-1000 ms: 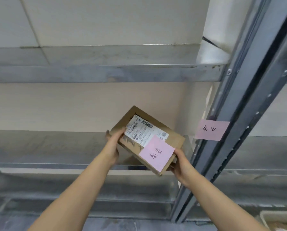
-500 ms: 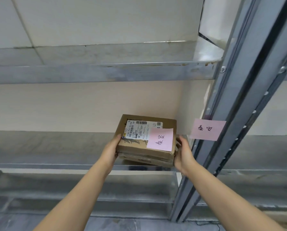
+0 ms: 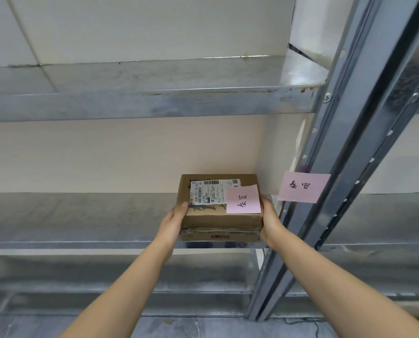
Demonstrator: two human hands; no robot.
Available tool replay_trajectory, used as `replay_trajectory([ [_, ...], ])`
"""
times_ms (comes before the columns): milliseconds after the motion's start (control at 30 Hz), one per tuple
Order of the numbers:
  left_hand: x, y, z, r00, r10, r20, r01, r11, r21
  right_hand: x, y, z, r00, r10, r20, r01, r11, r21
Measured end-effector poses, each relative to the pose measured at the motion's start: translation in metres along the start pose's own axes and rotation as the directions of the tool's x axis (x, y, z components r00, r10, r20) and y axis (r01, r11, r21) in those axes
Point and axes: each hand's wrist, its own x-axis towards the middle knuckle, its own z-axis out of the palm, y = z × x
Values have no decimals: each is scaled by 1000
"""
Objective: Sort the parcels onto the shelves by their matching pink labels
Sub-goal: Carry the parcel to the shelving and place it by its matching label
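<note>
A small brown cardboard parcel (image 3: 218, 220) rests flat on the metal shelf (image 3: 81, 215), at its right end near the wall corner. On its top are a white shipping label and a pink note (image 3: 243, 200) with handwritten characters. My left hand (image 3: 175, 220) grips the parcel's left side and my right hand (image 3: 269, 220) grips its right side. A second pink note (image 3: 302, 187) with the same characters is stuck on the grey upright post (image 3: 345, 152) just right of the parcel.
Another metal shelf (image 3: 130, 103) runs above, and a lower shelf (image 3: 106, 272) sits below. A cream wall backs the shelves. More shelving (image 3: 386, 215) continues to the right of the post. A grey floor shows at the bottom.
The parcel went from tilted in the air in front of the shelf to lying flat on the shelf, pushed back toward the wall. Both hands stayed on its sides.
</note>
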Motion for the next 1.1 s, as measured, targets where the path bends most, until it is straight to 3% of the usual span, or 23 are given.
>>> replay_trajectory([
  [633, 9, 3, 1, 998, -62, 1, 62, 992, 107, -3, -6, 8, 988, 35, -148, -38, 999, -18],
  [833, 4, 12, -4, 999, -24, -33, 27, 994, 103, -8, -11, 17, 980, 13, -198, -18, 1000, -25],
  [933, 6, 20, -17, 998, 6, -69, 5, 986, 168, -16, -25, 25, 979, -71, -194, 54, 995, -89],
  [1100, 0, 37, -35, 992, 81, -95, -63, 983, 175, -31, -41, 42, 896, -422, -135, 347, 857, -381],
])
